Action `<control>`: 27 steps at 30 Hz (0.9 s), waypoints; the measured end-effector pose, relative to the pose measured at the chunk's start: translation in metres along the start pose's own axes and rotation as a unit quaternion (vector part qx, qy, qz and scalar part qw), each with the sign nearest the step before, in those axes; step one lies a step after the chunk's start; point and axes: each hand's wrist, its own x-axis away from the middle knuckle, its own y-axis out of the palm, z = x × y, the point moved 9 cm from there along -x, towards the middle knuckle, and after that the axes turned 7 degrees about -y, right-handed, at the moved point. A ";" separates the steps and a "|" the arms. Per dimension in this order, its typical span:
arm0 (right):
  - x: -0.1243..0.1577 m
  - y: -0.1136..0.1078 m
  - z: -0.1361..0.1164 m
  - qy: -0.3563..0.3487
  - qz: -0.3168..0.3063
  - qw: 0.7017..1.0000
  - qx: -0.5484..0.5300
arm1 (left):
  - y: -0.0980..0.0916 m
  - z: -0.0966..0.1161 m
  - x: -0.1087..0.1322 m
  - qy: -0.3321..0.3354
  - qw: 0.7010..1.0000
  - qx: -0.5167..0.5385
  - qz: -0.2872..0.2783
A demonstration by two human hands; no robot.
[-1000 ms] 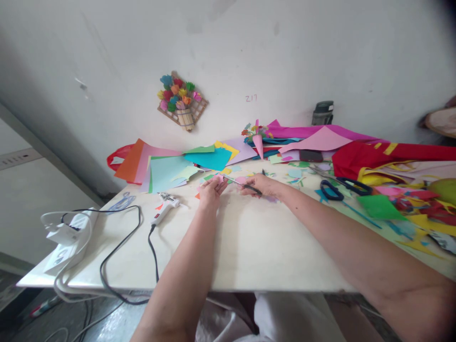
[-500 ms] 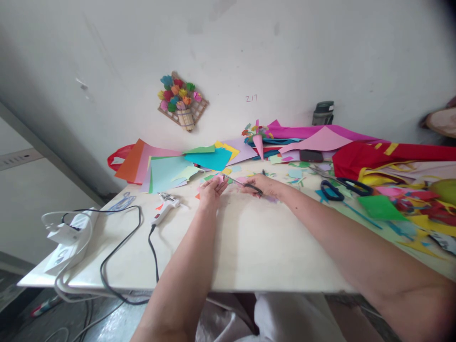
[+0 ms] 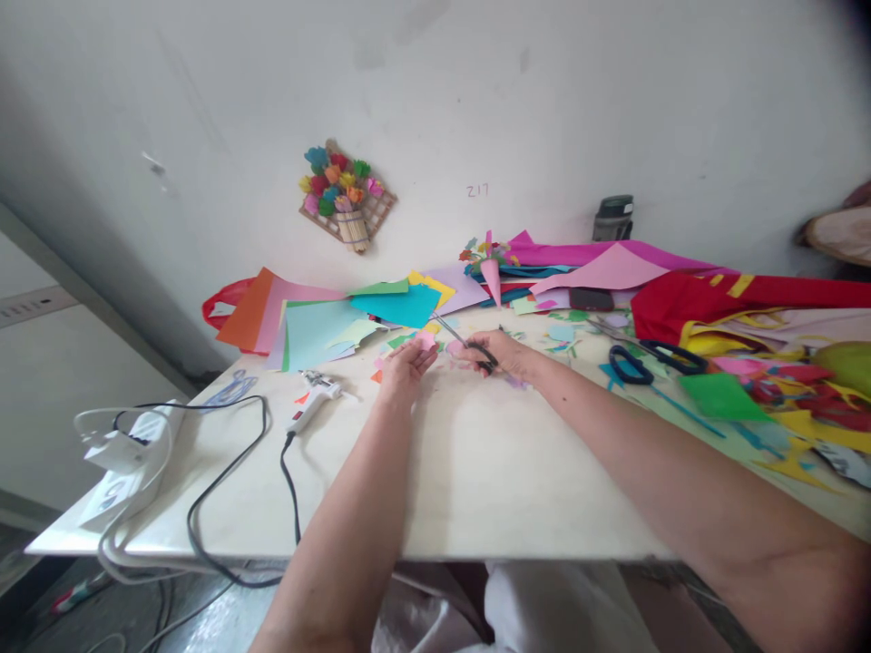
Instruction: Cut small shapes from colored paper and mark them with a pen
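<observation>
My left hand (image 3: 409,361) is closed on a small pink paper piece (image 3: 426,341), which shows at its fingertips. To the right, my right hand (image 3: 495,353) grips a pair of scissors (image 3: 452,330) by the dark handles. The blades point up and to the left, a little apart from the pink paper. Small paper scraps (image 3: 562,334) in several colours lie on the table around and beyond both hands. Behind them stands a pink paper cone (image 3: 491,281) holding small paper flowers.
A white glue gun (image 3: 313,404) with a black cord lies left of my left arm, near a power strip (image 3: 129,467). Coloured paper sheets (image 3: 319,326) are spread at the back left. Larger scissors (image 3: 630,365), a green paper square (image 3: 725,396) and a red bag (image 3: 670,304) lie on the right.
The scissors have swung away from the pink paper, their blades now pointing more upward. My left hand keeps the paper in nearly the same place.
</observation>
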 end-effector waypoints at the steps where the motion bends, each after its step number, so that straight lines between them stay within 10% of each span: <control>1: 0.000 0.000 -0.001 -0.003 0.004 1.000 -0.005 | 0.001 0.000 0.001 -0.002 1.000 0.000 -0.003; 27: -0.004 -0.012 -0.010 -0.046 0.123 0.966 -0.223 | 0.029 -0.010 0.010 -0.040 0.987 -0.057 -0.143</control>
